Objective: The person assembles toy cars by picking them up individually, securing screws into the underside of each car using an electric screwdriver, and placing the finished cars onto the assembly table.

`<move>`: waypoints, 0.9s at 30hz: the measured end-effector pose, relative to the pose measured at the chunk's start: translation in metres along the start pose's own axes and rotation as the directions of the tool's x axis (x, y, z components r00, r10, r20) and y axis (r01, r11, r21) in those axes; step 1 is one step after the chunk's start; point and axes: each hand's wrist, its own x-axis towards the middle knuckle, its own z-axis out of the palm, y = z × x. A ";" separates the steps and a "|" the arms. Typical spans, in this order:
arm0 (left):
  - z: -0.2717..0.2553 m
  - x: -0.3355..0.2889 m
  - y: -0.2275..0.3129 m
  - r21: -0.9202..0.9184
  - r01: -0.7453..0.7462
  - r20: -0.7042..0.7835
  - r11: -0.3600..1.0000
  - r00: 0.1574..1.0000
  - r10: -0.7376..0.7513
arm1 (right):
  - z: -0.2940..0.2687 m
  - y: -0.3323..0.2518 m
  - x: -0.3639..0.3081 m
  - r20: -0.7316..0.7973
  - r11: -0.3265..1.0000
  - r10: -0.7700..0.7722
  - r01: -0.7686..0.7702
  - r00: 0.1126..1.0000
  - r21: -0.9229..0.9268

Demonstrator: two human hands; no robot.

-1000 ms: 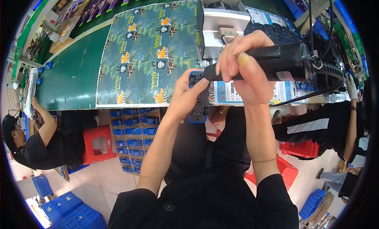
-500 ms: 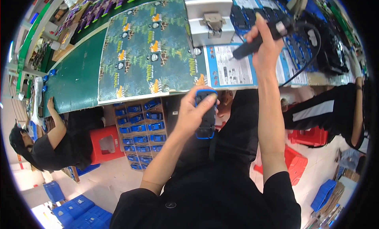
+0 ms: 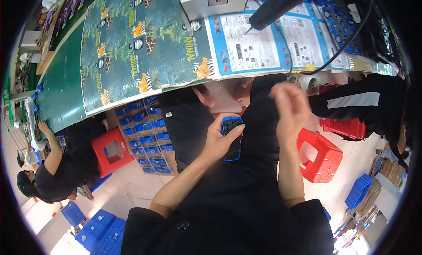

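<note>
My left hand (image 3: 223, 138) is closed around a toy car (image 3: 232, 143) with a black underside and blue edge, held in front of my body below the table edge. The thumb presses on its underside. To the right, my right hand (image 3: 290, 107) is raised in front of the table edge, smeared by motion; its fingers look bent, and I cannot make out anything in them. Above the table, apart from both hands, hangs a black electric screwdriver (image 3: 274, 11), its thin bit pointing down and left.
Printed sheets (image 3: 145, 48) cover the green table (image 3: 61, 94). A grey metal box (image 3: 215, 6) stands at the back. Under the table, a cardboard tray (image 3: 147, 138) holds several blue toy cars. Red stools (image 3: 320, 156) stand on the floor. Co-workers (image 3: 48, 167) sit at both sides.
My right hand has let go of the electric screwdriver and dropped toward my body. The screwdriver now hangs free over the table. The toy car stays in my left hand; the view has shifted.
</note>
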 end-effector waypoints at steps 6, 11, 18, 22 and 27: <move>-0.005 -0.011 -0.022 0.110 -0.029 0.005 0.993 1.000 0.029 | 0.002 0.021 -0.076 0.254 0.949 0.200 -0.123 0.946 -0.290; -0.008 -0.017 -0.025 0.170 -0.043 0.029 0.985 0.999 0.039 | -0.004 0.018 -0.078 0.343 0.950 0.214 -0.112 0.915 -0.292; -0.008 -0.023 -0.029 0.248 -0.111 0.074 0.962 0.993 0.096 | -0.003 0.016 -0.082 0.383 0.957 0.221 -0.123 0.897 -0.262; -0.008 -0.026 -0.031 0.238 -0.109 0.095 0.965 0.992 0.088 | 0.001 0.010 -0.082 0.408 0.936 0.301 -0.185 0.862 -0.300; -0.012 -0.024 -0.025 0.223 -0.078 0.137 0.972 0.989 0.048 | 0.000 0.010 -0.085 0.396 0.948 0.271 -0.172 0.877 -0.268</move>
